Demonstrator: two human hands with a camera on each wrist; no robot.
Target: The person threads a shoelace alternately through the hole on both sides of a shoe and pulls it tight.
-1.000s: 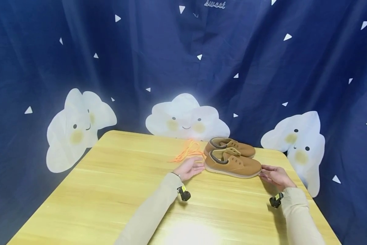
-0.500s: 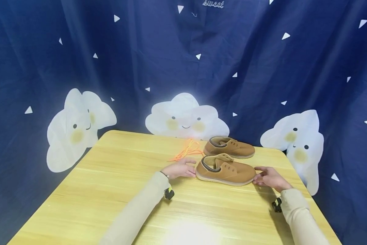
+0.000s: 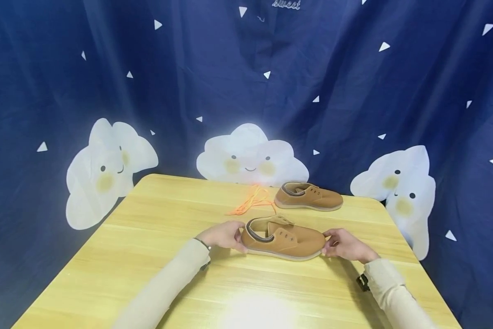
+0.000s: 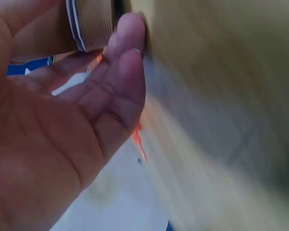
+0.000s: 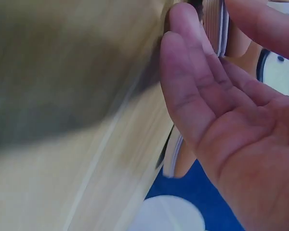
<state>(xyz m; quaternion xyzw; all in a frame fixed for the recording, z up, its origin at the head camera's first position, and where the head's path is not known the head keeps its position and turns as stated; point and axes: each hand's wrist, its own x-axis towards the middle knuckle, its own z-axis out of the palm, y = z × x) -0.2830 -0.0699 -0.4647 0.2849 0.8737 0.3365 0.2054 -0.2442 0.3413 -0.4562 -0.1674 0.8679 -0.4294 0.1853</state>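
A brown shoe (image 3: 289, 242) with open eyelets and no lace through them stands side-on between my two hands in the head view, toe to the right. My left hand (image 3: 223, 235) holds its heel, thumb in front and fingers behind. At the toe, my right hand (image 3: 346, 245) grips with thumb and fingers. The left wrist view shows fingertips under the pale ribbed sole (image 4: 94, 24). In the right wrist view, fingers likewise reach below the sole edge (image 5: 213, 29) at the toe end.
A matching brown shoe (image 3: 310, 197) stands behind, near the table's back edge. Orange shoelaces (image 3: 252, 201) lie loosely to its left, one strand trailing toward the held shoe. The wooden table (image 3: 147, 224) has a blue curtain (image 3: 230, 68) with cloud prints behind it.
The front shoe has come away from the other one, moving left and toward me with both hands on it. The rear shoe and the laces have stayed put.
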